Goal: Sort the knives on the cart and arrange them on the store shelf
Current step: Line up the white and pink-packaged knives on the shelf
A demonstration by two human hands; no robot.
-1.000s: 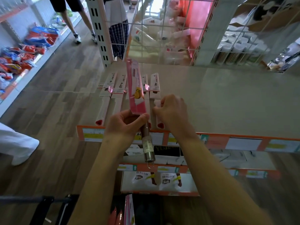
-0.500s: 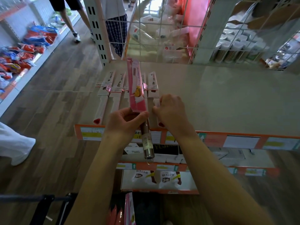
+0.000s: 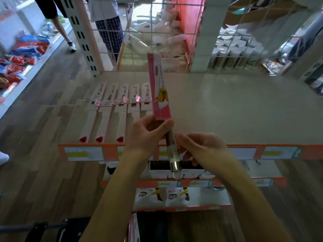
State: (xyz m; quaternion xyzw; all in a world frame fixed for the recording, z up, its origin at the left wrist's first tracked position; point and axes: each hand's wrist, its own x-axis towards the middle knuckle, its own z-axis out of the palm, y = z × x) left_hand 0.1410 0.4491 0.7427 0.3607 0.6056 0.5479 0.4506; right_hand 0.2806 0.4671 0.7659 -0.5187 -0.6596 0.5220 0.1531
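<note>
The store shelf [image 3: 236, 109] spreads broad and beige beyond the grip, bare to the right of it. A wire grid [image 3: 157, 30] closes the far edge of the shelf, straight ahead of the held blade, with stacked goods behind it. Under the grip, an orange price strip [image 3: 83, 152] runs along the near edge, and lower shelves [image 3: 201, 198] with boxed goods step out beneath. Far to the upper left of the grip, two people [image 3: 108, 27] stand in the aisle beside snack bags [image 3: 21, 55] on a low ledge.

Just left of the grip and beyond it lies a row of white-sleeved knives [image 3: 120, 102], side by side with their handles toward the near edge; the left hand hides the near ends of the rightmost ones. Well below the grip, the cart [image 3: 40, 229] shows a dark frame, with a pink pack [image 3: 134, 227] standing in it.

The knife [image 3: 160, 91], in a pink sleeve, is held above the near edge of the shelf, tip tilted away toward the grid. The left hand [image 3: 145, 137] pinches it where sleeve meets handle, thumb across the top. The right hand [image 3: 201, 147] curls just beside the handle, blurred; whether it holds the handle cannot be told.
</note>
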